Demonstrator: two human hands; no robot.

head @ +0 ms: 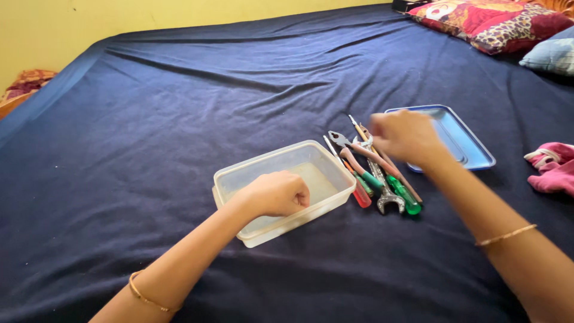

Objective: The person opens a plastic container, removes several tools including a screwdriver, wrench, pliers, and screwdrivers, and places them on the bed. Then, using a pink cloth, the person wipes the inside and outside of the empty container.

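My left hand is curled in a loose fist over the near rim of a clear plastic container and holds nothing I can see. My right hand is blurred, hovering above the far end of a pile of hand tools: pliers, a spanner, a green-handled screwdriver and a red-handled screwdriver. Whether its fingers grip a tool is unclear. The tools lie between the container and a blue lid.
Everything rests on a bed covered with a dark navy sheet. Patterned pillows lie at the far right corner. A pink cloth lies at the right edge. A yellow wall stands behind the bed.
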